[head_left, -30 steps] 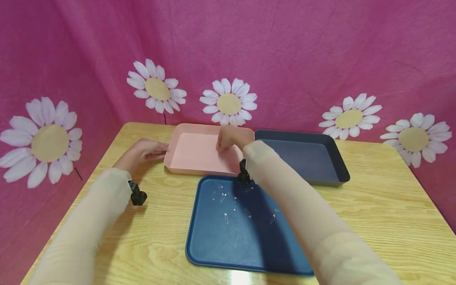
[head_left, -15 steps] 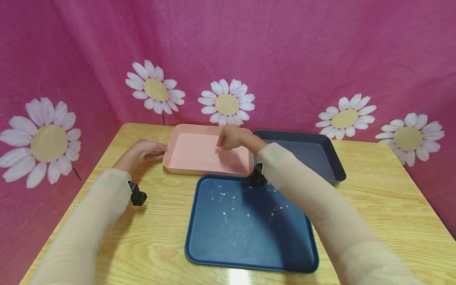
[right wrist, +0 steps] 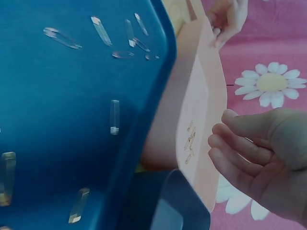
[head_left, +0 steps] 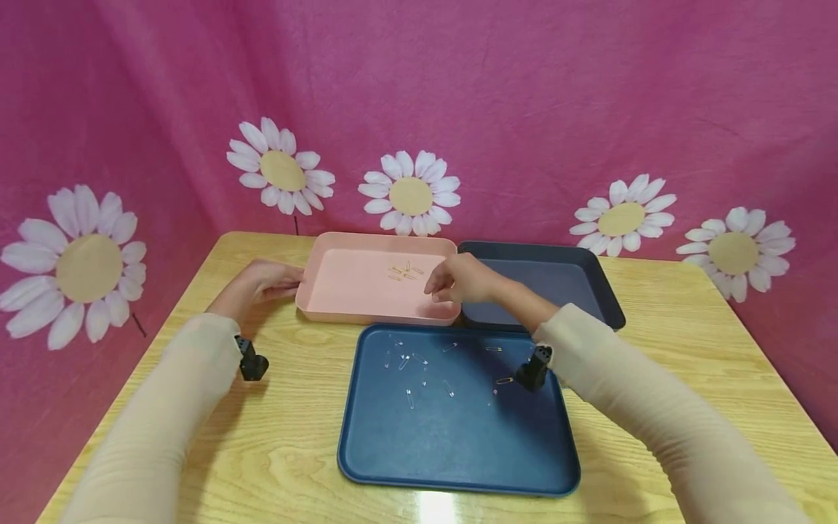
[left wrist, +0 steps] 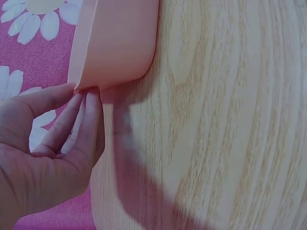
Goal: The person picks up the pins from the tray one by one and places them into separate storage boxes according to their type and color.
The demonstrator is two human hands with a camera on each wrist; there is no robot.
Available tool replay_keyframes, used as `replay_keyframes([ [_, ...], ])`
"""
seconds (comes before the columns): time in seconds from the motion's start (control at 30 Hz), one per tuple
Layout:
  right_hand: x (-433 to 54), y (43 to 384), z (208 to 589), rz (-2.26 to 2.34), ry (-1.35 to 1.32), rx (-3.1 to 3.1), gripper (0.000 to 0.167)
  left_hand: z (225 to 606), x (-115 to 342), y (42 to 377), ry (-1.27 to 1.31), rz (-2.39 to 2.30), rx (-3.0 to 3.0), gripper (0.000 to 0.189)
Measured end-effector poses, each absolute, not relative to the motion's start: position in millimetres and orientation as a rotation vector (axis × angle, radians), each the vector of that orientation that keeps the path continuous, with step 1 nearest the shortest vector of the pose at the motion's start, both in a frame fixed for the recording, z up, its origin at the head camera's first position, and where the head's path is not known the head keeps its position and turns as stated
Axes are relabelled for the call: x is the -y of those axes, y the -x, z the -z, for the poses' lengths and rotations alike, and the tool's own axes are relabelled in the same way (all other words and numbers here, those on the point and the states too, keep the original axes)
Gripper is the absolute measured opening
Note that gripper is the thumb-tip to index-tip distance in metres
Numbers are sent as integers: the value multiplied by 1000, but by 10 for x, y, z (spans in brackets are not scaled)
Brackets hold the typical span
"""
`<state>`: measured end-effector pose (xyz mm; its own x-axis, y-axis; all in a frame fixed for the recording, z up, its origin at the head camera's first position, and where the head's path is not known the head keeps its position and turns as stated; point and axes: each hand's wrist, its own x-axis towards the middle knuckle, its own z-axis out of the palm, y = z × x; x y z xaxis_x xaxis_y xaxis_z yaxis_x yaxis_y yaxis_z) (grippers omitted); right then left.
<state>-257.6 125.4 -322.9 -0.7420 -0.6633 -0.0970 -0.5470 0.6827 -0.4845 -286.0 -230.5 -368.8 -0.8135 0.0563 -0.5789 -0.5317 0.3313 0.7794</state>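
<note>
Looking at the left hand (head_left: 265, 280) first: pinching the left end of the pink tray (head_left: 347, 284) between thumb and fingers (left wrist: 93, 112), snug on the wall with no slack. Probably there just to stop the tray skating around on the bench (head_left: 281, 422).

Now the right hand (head_left: 468, 280): hanging over the pink tray's right end, loosely bent, with a visible gap between thumb and fingers in the right wrist view. Seemingly holding nothing.

Found a little bunch of gold safety pins (head_left: 409, 276) inside the pink tray, right of the middle, close together but in no neat order. Likely in that spot for being handy from the right side.

Also got the flat blue tray (head_left: 452, 444) parked nearest the body, in front of the other two, presumably for short reaches. Scattered over its far half: mostly silver-looking pins (head_left: 404, 362), plus a couple of gold-looking ones (head_left: 504, 380) further right. Easier to pick up singly spread out like that, at a guess. Too small to count reliably.

As for the dark tray (head_left: 543, 280): right beside the pink tray, on its right. Can't tell if actually touching.
</note>
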Motion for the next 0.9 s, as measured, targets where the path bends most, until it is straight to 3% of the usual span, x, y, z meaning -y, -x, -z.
replay_keyframes([
  [0.4, -1868, 1948, 3384, 715, 905, -2597, 15, 3667, 2264, 2868, 463, -1546, -2044, 51],
  [0.9, -2243, 1661, 3703, 641, 965, -2616, 7, 3651, 2270, 2837, 417, -1493, -2087, 50],
])
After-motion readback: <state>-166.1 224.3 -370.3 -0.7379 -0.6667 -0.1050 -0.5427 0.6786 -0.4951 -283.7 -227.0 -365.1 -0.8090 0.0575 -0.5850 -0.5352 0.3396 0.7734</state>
